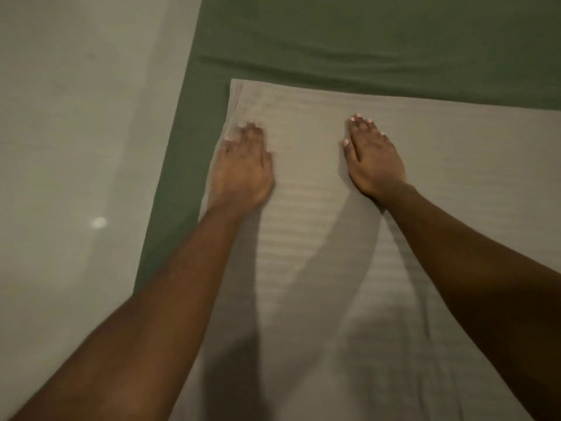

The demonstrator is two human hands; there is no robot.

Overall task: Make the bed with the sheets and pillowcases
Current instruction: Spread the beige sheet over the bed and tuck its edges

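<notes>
1. Smoothing is the step we judge to be in hand: both our palms lie flat on the striped beige sheet (303, 238), which is spread over the green fitted sheet (364, 41).
2. Our left hand (243, 168) sits at about 11 o'clock from the middle of the view, just inside the beige sheet's left edge. Its fingers are straight and close together, flat on the cloth and gripping nothing. The fingertips are blurred, so we cannot tell more of them.
3. Our right hand (375, 159) sits at about 2 o'clock, well apart from the left. Its fingers are likewise straight, together and pressed flat, holding nothing.
4. The beige sheet fills the view from the centre down to 6 o'clock and out to 3 o'clock. Its far edge runs straight across just beyond our fingertips. The corner at about 11 o'clock looks doubled in layers.
5. The green fitted sheet shows bare at 12 o'clock, with a shallow wrinkle across it, and as a narrow strip down the bed's left side.
6. The floor (76, 147) lies at 9 o'clock, with a small bright spot (99, 222) of reflected light on it.
7. The next move, in our judgement, calls for sweeping flat palms outward toward 9 and 3 o'clock. That should push out the soft creases near 6 o'clock, and the far edge needs to be kept square to the bed's side.
</notes>
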